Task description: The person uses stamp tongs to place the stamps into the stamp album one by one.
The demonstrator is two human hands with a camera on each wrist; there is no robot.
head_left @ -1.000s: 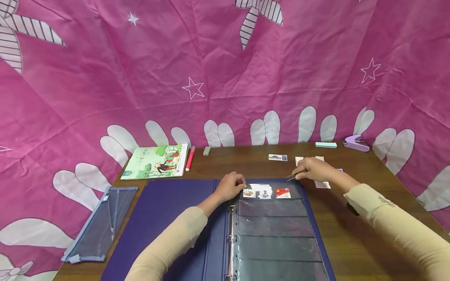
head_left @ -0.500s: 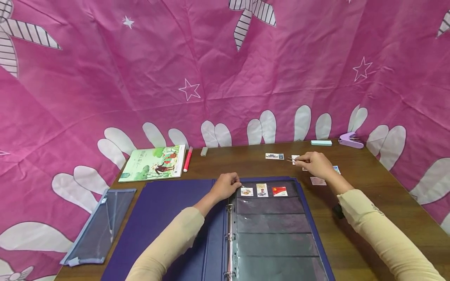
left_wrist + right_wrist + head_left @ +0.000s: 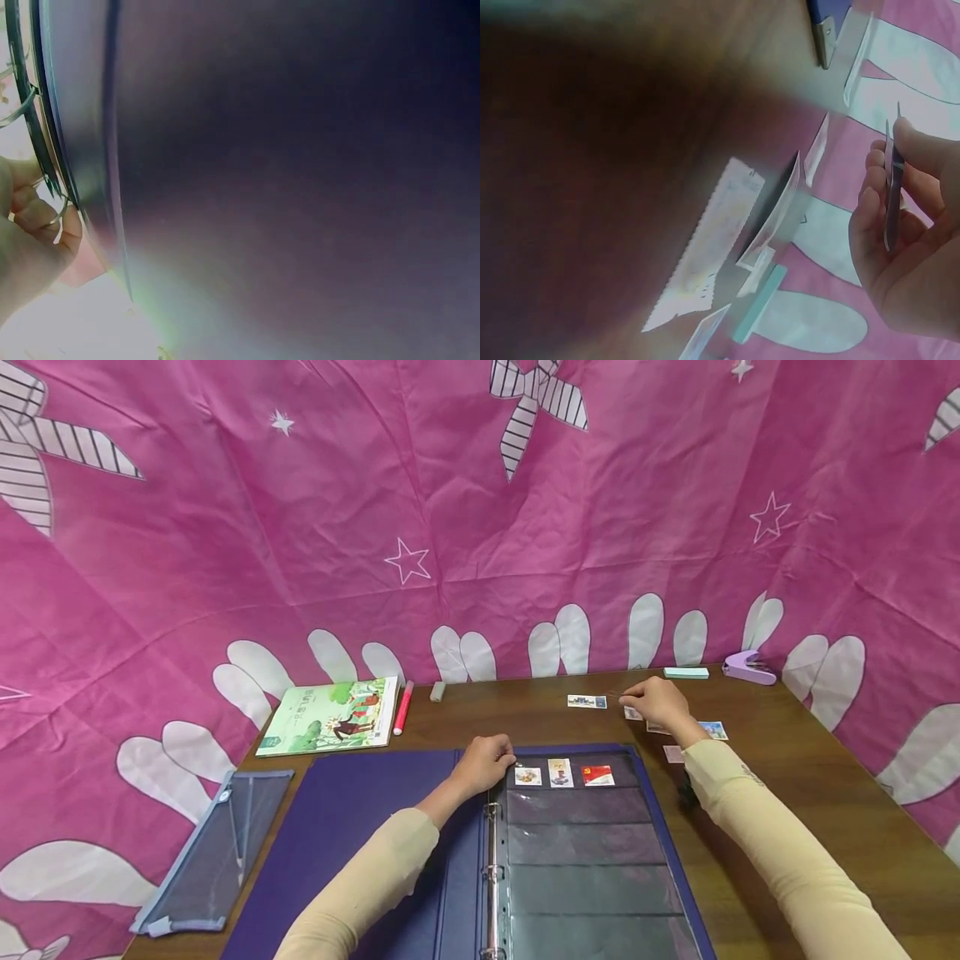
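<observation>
"What's the right hand [image 3: 656, 700] got?"

"Tweezers [image 3: 892, 187], held between thumb and fingers. The tips stand slightly apart, and I see no stamp between them."

"And the left hand [image 3: 483, 764]?"

"Fingers bent at the far left corner of the dark pocket page [image 3: 592, 893]. Whether they pinch it, I can't tell."

"Where are the stamps?"

"Three sit in that page's farthest pocket, a red one [image 3: 598, 776] rightmost. Others lie loose beyond the ring binder [image 3: 360, 793] and to its right. A long blue-and-white stamp [image 3: 587, 702] is just left of the tweezers, a smaller pale stamp [image 3: 632, 713] by the hand."

"Awkward to handle, I'd think."

"Nearly weightless, thin, easily creased, and the perforated edges probably tear. I'd slip one tip under an edge and squeeze gently, well in from the corners. The page's plastic looks slick and floppy."

"And the surface?"

"A brown wood-grain table [image 3: 480, 714], flat and probably smooth, so a stamp could slide. A picture book [image 3: 330, 718] and red marker [image 3: 402, 708] lie far left, a mesh zip pouch [image 3: 217, 860] nearer. Behind hangs wrinkled pink cloth [image 3: 480, 510] printed with stars and bows."
</observation>
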